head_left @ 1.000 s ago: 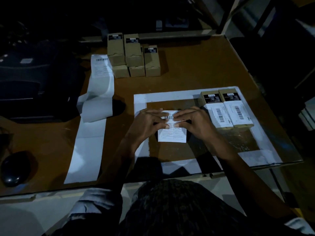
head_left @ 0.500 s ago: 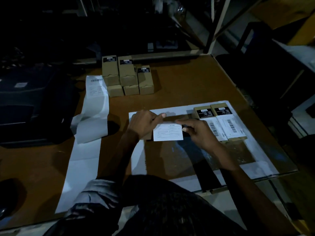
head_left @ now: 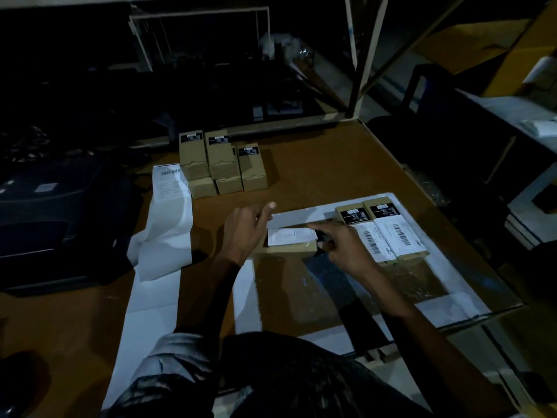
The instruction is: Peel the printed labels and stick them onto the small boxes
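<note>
A small brown box [head_left: 289, 249] lies on its side between my hands, with a white printed label [head_left: 291, 236] on its top face. My left hand [head_left: 245, 232] holds the box's left end, thumb raised. My right hand [head_left: 345, 247] pinches the box's dark right end, its index finger lying along the label's right edge. Two labelled boxes [head_left: 382, 233] lie side by side just right of my right hand. Several unlabelled boxes [head_left: 223, 164] stand stacked at the back of the table.
A long white label strip [head_left: 167, 218] runs from a dark printer [head_left: 54, 224] on the left down toward the table's front edge. My hands work over a white-bordered glass sheet [head_left: 331, 291]. Metal frames and shelving stand beyond the brown table [head_left: 325, 164].
The label, earlier held flat between both hands, now sits on a box's top face. That box has come into view between my hands. The camera has tilted up.
</note>
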The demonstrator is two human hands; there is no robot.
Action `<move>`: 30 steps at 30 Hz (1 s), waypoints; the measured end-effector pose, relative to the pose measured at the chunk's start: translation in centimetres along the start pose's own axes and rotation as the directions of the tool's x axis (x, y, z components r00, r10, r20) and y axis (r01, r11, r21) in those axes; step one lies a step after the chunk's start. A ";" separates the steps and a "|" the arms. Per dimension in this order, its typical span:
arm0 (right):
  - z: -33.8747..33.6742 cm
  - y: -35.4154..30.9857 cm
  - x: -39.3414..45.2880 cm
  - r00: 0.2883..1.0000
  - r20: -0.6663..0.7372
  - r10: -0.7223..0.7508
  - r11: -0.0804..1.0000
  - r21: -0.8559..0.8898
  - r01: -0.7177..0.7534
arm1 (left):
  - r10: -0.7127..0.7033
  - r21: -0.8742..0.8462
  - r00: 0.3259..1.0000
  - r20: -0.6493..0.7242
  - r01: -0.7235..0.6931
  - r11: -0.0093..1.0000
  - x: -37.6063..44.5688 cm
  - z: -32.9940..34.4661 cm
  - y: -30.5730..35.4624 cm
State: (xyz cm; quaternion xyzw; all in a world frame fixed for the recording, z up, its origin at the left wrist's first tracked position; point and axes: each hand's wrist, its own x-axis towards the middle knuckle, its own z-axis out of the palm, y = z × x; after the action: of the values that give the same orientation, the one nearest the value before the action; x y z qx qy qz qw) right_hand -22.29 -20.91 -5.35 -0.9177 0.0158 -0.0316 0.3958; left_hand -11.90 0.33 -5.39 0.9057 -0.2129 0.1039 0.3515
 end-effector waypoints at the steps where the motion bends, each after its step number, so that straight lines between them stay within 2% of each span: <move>1: -0.1 -0.1 0.0 1.000 0.000 -0.001 1.000 -0.018 0.001 | 0.041 -0.020 0.999 0.005 -0.041 0.999 -0.3 -0.2 0.0; 4: -0.5 -0.3 0.1 1.000 0.024 0.008 0.999 -0.044 -0.007 | 0.094 -0.183 0.988 0.121 -0.071 0.981 -0.8 -0.9 0.4; 6: -0.8 -0.5 0.5 0.998 0.050 0.044 0.998 -0.041 -0.042 | 0.076 -0.274 0.965 0.252 -0.004 0.962 -1.1 -1.5 0.7; 8: -1.2 -0.9 1.0 0.992 0.096 0.082 0.996 -0.038 -0.079 | 0.046 -0.287 0.917 0.397 0.077 0.955 -1.1 -2.1 1.1; 10: -1.7 -1.8 1.5 0.988 0.121 0.091 0.993 -0.089 -0.080 | 0.043 -0.175 0.869 0.493 0.050 0.983 -0.8 -2.5 1.5; 12: -2.3 -3.0 2.1 0.985 0.151 0.080 0.990 -0.124 -0.062 | 0.034 0.012 0.840 0.541 -0.048 0.999 -0.2 -2.8 2.2; 15: -2.5 -4.8 3.0 0.973 0.220 0.072 0.953 -0.302 -0.003 | 0.014 0.154 0.798 0.602 -0.133 0.979 1.0 -2.4 3.1; 17: -2.1 -5.6 3.5 0.964 0.250 0.094 0.910 -0.415 0.019 | 0.027 0.153 0.779 0.627 -0.158 0.976 1.7 -2.1 3.1; 20: -1.3 -6.1 3.6 0.964 0.252 0.083 0.873 -0.484 0.052 | 0.072 0.131 0.789 0.611 -0.190 0.973 1.7 -1.5 2.5; 24: -0.6 -5.8 3.5 0.981 0.195 0.014 0.852 -0.516 0.091 | 0.146 0.099 0.819 0.555 -0.239 0.966 1.3 -1.0 1.4; 30: -0.2 -4.9 3.2 0.987 0.146 -0.064 0.837 -0.530 0.133 | 0.193 0.000 0.849 0.492 -0.222 0.975 0.4 -0.5 0.4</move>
State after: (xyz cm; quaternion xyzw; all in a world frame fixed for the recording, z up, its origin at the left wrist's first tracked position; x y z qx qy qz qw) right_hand -19.04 -17.85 -1.52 -0.9915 -0.0476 0.0100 0.1204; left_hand -11.75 0.31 -4.61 0.8837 -0.3881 -0.0851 0.2472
